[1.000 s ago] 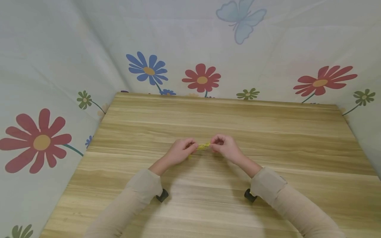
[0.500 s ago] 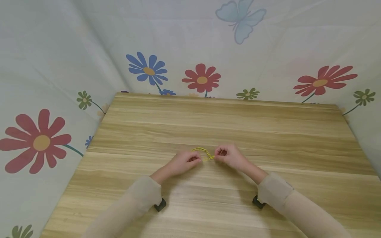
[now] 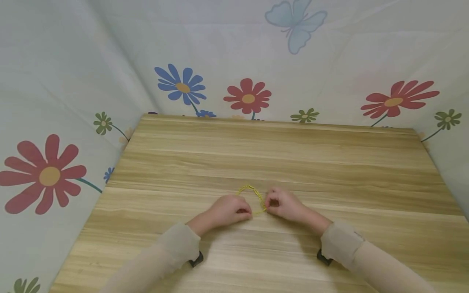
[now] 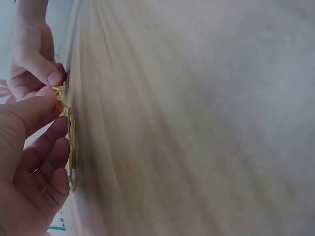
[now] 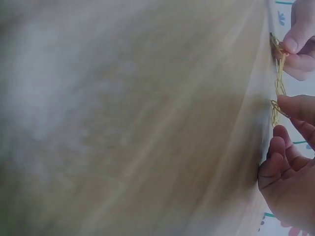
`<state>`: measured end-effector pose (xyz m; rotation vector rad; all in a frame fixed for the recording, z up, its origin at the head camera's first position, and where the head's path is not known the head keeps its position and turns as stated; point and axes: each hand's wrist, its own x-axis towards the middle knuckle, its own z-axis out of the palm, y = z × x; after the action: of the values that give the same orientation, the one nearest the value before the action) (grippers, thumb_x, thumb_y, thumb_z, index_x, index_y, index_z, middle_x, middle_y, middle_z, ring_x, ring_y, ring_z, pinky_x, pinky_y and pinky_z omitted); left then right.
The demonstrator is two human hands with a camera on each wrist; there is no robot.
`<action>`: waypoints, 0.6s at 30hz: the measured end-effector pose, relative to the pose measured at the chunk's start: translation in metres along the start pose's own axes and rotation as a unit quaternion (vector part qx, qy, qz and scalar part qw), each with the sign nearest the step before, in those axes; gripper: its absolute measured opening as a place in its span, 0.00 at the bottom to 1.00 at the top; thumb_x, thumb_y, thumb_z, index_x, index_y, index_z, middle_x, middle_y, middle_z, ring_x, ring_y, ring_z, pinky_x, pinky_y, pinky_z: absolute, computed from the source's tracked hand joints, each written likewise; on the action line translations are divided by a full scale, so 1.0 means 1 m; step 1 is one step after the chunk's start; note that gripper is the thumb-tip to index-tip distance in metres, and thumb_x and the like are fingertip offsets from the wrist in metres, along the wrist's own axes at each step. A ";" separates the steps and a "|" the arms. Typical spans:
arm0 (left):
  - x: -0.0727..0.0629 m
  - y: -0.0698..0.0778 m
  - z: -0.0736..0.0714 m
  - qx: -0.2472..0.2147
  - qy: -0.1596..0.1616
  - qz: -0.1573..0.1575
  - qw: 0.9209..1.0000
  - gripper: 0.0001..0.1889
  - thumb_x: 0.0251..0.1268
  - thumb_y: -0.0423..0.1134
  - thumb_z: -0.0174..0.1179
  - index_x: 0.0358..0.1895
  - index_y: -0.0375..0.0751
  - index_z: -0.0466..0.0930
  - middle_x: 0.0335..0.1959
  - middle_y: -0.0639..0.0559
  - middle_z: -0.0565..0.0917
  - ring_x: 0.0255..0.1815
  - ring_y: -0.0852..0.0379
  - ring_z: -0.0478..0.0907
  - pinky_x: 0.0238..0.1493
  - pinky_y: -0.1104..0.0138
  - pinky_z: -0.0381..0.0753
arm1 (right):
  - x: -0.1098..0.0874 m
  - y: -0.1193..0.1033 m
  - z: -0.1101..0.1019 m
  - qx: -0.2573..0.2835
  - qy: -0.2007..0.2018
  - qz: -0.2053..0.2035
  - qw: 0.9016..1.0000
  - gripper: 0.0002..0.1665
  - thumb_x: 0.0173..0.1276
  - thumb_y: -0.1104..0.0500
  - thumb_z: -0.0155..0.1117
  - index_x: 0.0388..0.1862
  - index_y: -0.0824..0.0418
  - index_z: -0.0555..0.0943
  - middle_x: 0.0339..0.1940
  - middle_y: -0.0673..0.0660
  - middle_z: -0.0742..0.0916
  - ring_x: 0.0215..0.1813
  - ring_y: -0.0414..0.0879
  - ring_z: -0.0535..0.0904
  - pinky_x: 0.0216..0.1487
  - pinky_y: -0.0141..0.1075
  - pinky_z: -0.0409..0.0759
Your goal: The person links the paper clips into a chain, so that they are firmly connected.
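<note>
A chain of yellow paper clips (image 3: 258, 192) makes a small loop low over the wooden table, arching away from the person between the two hands. Thumb and fingertips of my left hand (image 3: 229, 211) pinch the near left part of it. On the other side my right hand (image 3: 287, 204) pinches the chain where it bends back. The left wrist view has linked clips (image 4: 72, 147) hanging by the left fingers, with the right hand beyond. In the right wrist view a stretch of chain (image 5: 280, 76) spans both hands; the pinched clip ends are partly hidden by fingertips.
The wooden table (image 3: 311, 154) reaches back to a white cloth backdrop (image 3: 220, 32) printed with flowers and a butterfly. The same cloth hangs along the left and right sides. Dark wrist cameras (image 3: 324, 257) sit under both sleeves.
Both hands have come nearer to the person, lower in the head view. The chain, bunched and stretched between the fingers a second ago, has opened into a rounded loop.
</note>
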<state>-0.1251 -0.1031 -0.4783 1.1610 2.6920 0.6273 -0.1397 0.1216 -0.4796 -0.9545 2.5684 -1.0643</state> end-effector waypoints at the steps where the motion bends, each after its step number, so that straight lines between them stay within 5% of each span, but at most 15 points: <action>1: -0.001 0.001 0.001 0.007 0.000 0.004 1.000 0.08 0.56 0.48 0.57 0.32 0.52 0.82 0.31 0.62 0.81 0.32 0.69 0.76 0.37 0.76 0.74 | -0.001 0.000 0.000 -0.013 0.000 -0.004 1.000 0.08 0.51 0.64 0.66 0.22 0.52 0.76 0.30 0.46 0.76 0.34 0.37 0.70 0.36 0.28 0.71; 8: -0.002 0.002 0.003 0.023 0.003 0.002 1.000 0.08 0.55 0.50 0.58 0.31 0.54 0.83 0.31 0.63 0.80 0.33 0.68 0.75 0.37 0.75 0.74 | -0.006 0.001 -0.001 -0.055 0.000 -0.032 0.998 0.07 0.50 0.63 0.66 0.23 0.53 0.77 0.31 0.46 0.77 0.37 0.39 0.73 0.40 0.31 0.73; 11: -0.003 0.001 0.002 0.017 0.013 0.000 1.000 0.08 0.55 0.50 0.58 0.31 0.54 0.82 0.31 0.63 0.80 0.33 0.68 0.75 0.37 0.75 0.74 | -0.009 0.002 -0.003 -0.039 -0.004 -0.011 0.999 0.05 0.51 0.61 0.66 0.24 0.53 0.78 0.32 0.46 0.78 0.39 0.40 0.74 0.42 0.32 0.74; 18: -0.004 -0.015 -0.009 0.024 0.093 -0.018 0.995 0.08 0.57 0.47 0.57 0.36 0.51 0.81 0.34 0.60 0.82 0.37 0.65 0.77 0.40 0.71 0.76 | -0.013 0.008 -0.028 -0.003 0.015 0.041 0.999 0.02 0.59 0.61 0.59 0.31 0.58 0.78 0.37 0.52 0.79 0.40 0.45 0.73 0.39 0.35 0.73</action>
<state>-0.1349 -0.1179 -0.4770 1.1141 2.8909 0.6998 -0.1451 0.1498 -0.4659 -0.8339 2.6114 -1.0567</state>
